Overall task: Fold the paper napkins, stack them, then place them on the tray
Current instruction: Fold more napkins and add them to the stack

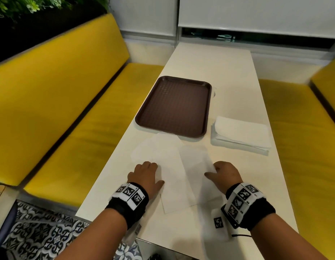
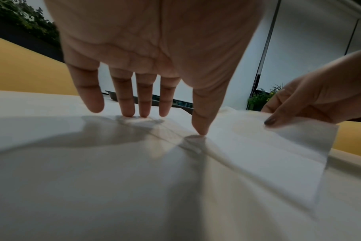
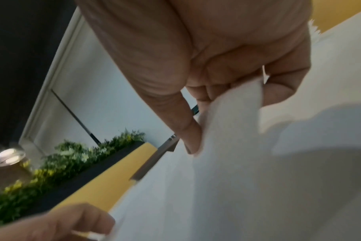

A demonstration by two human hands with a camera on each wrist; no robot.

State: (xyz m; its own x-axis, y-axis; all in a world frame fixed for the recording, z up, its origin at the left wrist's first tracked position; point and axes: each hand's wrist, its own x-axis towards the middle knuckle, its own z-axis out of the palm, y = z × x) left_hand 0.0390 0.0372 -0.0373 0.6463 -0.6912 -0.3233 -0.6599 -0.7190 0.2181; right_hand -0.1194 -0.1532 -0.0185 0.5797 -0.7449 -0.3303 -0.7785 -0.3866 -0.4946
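A white paper napkin (image 1: 174,177) lies spread on the white table (image 1: 228,87) in front of me. My left hand (image 1: 146,175) presses its left part flat with straight fingers (image 2: 143,97) and thumb tip. My right hand (image 1: 225,172) pinches the napkin's right edge (image 3: 233,104) between thumb and fingers and lifts it off the table. That raised flap (image 2: 278,146) shows in the left wrist view. A brown tray (image 1: 174,107) with nothing on it sits beyond the napkin. A stack of white napkins (image 1: 240,134) lies to the tray's right.
Yellow bench seats (image 1: 72,117) run along both long sides of the table. A white blind (image 1: 256,14) hangs at the far end. Patterned floor tiles (image 1: 41,235) show at the lower left. Green plants (image 1: 27,4) top the left bench back.
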